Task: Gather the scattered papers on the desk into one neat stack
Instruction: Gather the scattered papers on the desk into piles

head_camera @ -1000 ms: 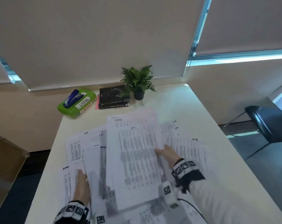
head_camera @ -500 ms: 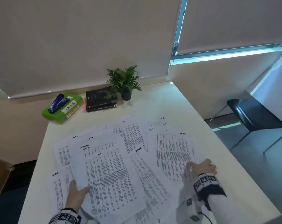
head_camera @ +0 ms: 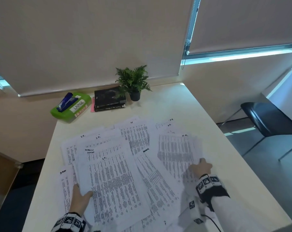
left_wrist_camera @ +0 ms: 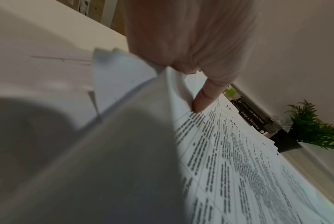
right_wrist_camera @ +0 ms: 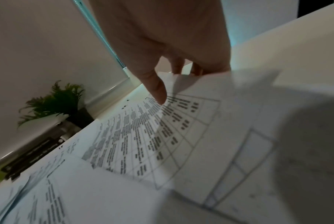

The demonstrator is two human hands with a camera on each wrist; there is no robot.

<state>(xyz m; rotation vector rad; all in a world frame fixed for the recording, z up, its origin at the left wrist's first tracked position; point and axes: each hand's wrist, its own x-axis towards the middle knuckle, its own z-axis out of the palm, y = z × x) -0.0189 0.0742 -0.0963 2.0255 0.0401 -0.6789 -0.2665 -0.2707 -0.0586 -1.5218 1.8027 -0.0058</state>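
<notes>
Printed papers (head_camera: pixel 140 138) lie spread and overlapping across the white desk (head_camera: pixel 172 104). My left hand (head_camera: pixel 82 196) grips the left edge of a small stack of sheets (head_camera: pixel 115 186) near the front, thumb on top. In the left wrist view the thumb (left_wrist_camera: pixel 200 103) presses on the printed page and the fingers are hidden beneath it. My right hand (head_camera: pixel 200 166) pinches the near right corner of a single sheet (head_camera: pixel 175 151), which looks blurred. In the right wrist view that sheet (right_wrist_camera: pixel 181 128) sits between the thumb (right_wrist_camera: pixel 158 91) and the fingers behind its edge.
At the back of the desk stand a green box (head_camera: pixel 78 111) with a blue stapler (head_camera: pixel 65 102) on it, a pile of black books (head_camera: pixel 109 99) and a small potted plant (head_camera: pixel 133 81). A black chair (head_camera: pixel 267 119) stands off the desk's right side.
My right hand left a sheet on the stack in my left hand, swung right, and took hold of another sheet, which is now moving. My left hand keeps its grip.
</notes>
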